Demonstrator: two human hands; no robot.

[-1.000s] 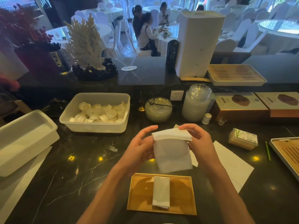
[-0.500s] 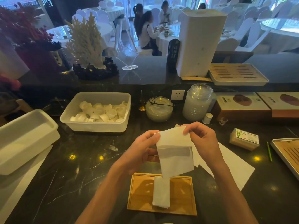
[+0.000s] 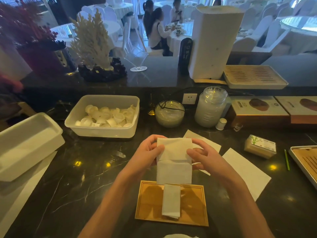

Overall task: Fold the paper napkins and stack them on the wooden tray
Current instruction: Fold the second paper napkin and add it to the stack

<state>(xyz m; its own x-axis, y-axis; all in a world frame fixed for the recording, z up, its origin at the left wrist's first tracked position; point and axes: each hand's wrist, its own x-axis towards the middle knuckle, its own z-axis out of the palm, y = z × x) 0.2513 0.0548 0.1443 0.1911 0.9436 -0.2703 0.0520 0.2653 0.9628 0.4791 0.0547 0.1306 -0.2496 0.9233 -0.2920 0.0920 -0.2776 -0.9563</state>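
Note:
Both hands hold a white paper napkin (image 3: 174,170) in the air above the counter. Its top part is folded down over the front. My left hand (image 3: 147,155) pinches its left edge and my right hand (image 3: 202,157) grips its right edge, thumb on the folded flap. Below it lies the wooden tray (image 3: 149,201) with one narrow folded napkin (image 3: 171,200) on its middle. Flat unfolded napkins (image 3: 247,172) lie on the dark counter to the right, partly hidden by my right arm.
A clear tub of small white cups (image 3: 104,115) stands behind my hands. A white plastic bin (image 3: 25,145) sits at the left. A glass bowl (image 3: 169,114), a jar (image 3: 211,107), a toothpick box (image 3: 260,146) and a slatted tray (image 3: 305,162) stand to the right.
The napkin's top flap has been folded further down the front, and both hands have squared it up and shifted to its side edges.

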